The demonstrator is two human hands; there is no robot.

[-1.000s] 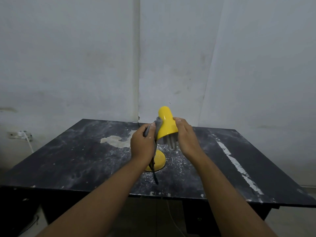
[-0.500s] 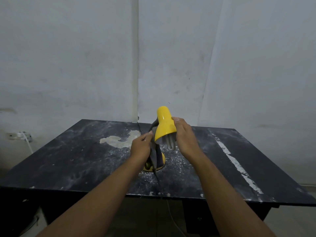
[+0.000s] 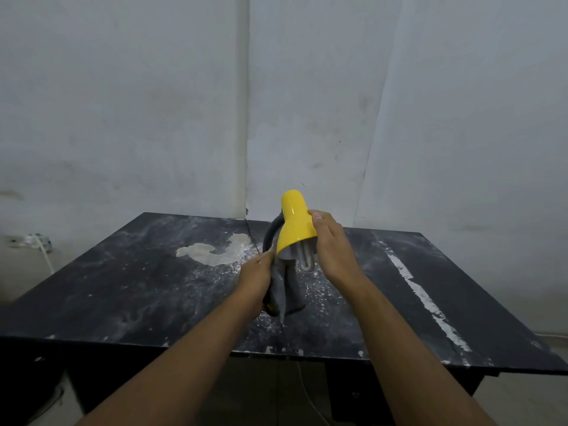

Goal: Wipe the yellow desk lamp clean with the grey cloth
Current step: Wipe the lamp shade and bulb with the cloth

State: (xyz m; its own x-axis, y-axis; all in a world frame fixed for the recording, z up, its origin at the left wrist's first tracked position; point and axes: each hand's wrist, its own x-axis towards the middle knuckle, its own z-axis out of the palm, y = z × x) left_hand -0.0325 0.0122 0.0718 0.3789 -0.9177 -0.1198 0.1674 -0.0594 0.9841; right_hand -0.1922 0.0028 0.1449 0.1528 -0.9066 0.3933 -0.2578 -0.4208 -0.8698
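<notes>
The lamp shade (image 3: 295, 222), beside the right hand's fingers (image 3: 319, 217), is bright glossy yellow with a pale streak of shine along its top. Under its rim shows a white bulb (image 3: 307, 256). The lamp neck (image 3: 270, 233), above the left hand's fingers (image 3: 264, 256), is dark grey. The cloth (image 3: 284, 290) hanging below those fingers is plain mid grey, with a sliver of yellow base (image 3: 271, 306) at its lower edge. The bench (image 3: 123, 287) is black, mottled with whitish dust, speckled white around the cloth, with a beige patch (image 3: 212, 252) left of the fingers and a broken white stripe (image 3: 421, 296) to their right. The wall (image 3: 153, 103) is pale grey, faintly smudged.
</notes>
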